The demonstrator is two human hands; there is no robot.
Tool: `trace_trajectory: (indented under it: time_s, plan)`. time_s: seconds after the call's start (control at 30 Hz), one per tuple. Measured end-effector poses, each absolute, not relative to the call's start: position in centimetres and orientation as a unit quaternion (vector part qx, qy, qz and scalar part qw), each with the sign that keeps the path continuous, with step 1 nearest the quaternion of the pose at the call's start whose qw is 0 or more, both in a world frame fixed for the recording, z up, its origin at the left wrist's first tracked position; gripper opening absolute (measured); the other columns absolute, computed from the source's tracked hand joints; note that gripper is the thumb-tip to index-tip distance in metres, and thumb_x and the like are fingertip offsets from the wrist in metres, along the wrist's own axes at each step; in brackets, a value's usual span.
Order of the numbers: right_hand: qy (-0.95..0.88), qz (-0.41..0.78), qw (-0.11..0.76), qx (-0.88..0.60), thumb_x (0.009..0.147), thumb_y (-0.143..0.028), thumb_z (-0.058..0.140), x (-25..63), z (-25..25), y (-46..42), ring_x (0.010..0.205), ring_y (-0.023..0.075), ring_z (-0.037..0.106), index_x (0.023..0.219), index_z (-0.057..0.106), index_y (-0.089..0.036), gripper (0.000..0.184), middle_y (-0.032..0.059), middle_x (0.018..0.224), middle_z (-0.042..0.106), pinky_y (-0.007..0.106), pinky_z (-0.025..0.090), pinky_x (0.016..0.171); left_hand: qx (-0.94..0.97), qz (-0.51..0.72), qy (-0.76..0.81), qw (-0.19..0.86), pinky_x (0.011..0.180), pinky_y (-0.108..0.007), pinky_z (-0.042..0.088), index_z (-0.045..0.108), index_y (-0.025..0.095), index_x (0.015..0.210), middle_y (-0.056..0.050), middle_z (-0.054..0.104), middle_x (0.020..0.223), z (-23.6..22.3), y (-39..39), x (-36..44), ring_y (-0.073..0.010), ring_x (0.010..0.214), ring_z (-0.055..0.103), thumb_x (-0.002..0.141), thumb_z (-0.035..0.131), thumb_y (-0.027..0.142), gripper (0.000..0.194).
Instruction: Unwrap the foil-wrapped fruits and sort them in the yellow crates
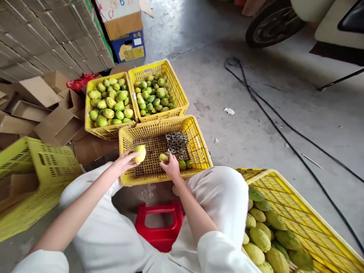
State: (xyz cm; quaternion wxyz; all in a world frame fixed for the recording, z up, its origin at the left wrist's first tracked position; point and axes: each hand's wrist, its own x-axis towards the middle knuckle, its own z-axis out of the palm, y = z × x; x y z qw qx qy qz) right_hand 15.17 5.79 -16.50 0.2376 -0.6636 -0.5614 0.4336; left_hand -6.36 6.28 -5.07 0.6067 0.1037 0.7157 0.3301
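Observation:
My left hand (127, 162) is closed around a large pale-yellow lemon (140, 154), raised over the left side of a yellow plastic crate (203, 151) between my knees. My right hand (171, 166) grips a smaller yellow-green lemon (163, 157) above the same crate's near side. Below and right of that hand, a few green lemons (185, 164) lie in the crate's near right corner. A clump of crinkled clear plastic with dark bits (176, 142) rests at the crate's far right.
Beyond are two yellow crates of lemons, one on the left (109, 102) and one on the right (156, 93). At lower right is a crate of larger yellow-green fruit (260, 239). Cardboard boxes (58, 123), a yellow crate (54, 159), a red stool (159, 237) and black cable (287, 140) lie around.

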Motion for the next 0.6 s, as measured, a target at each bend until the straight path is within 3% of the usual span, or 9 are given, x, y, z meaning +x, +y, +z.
trace_trajectory:
  time_s: [0.13,0.27,0.43,0.6]
  plan:
    - [-0.46,0.588,0.366,-0.556,0.075,-0.029,0.067,15.2,-11.9,8.7,0.086,0.0183,0.069,0.117,0.066,-0.018,0.044,0.0074,0.108,0.071,0.034,0.06,0.082,0.048,0.424,0.642,0.637,0.074,-0.036,0.063,0.066,0.015,0.096,-0.012,0.076,0.092,-2.0,6.4,-4.2,-0.0228,0.083,0.075,0.079,0.08,0.011,0.023]
    - [-0.349,0.677,0.467,-0.449,0.077,-0.036,0.069,16.7,-6.0,10.9,0.088,0.0187,0.075,0.118,0.068,-0.027,0.042,0.0019,0.109,0.074,0.037,0.063,0.089,0.044,0.482,0.577,0.658,0.075,-0.034,0.064,0.068,0.012,0.103,-0.016,0.076,0.097,0.9,7.9,-2.6,-0.0233,0.086,0.075,0.08,0.08,0.017,0.026]
    - [-0.349,0.716,0.474,-0.376,0.075,-0.037,0.078,18.8,-0.7,11.6,0.093,0.0192,0.077,0.121,0.071,-0.031,0.047,-0.0003,0.111,0.076,0.036,0.064,0.093,0.092,0.541,0.536,0.641,0.075,-0.035,0.066,0.069,0.015,0.1,-0.009,0.076,0.098,2.4,7.9,-1.4,-0.0216,0.083,0.074,0.075,0.084,0.018,0.029]
    - [-0.37,0.676,0.511,-0.38,0.063,-0.04,0.092,19.4,0.0,11.2,0.07,0.016,0.074,0.111,0.07,-0.03,0.054,-0.0036,0.094,0.077,0.034,0.066,0.078,0.129,0.555,0.486,0.663,0.096,-0.042,0.062,0.072,0.016,0.097,-0.009,0.076,0.104,1.8,7.3,-1.1,-0.0189,0.094,0.072,0.075,0.086,0.019,0.026]
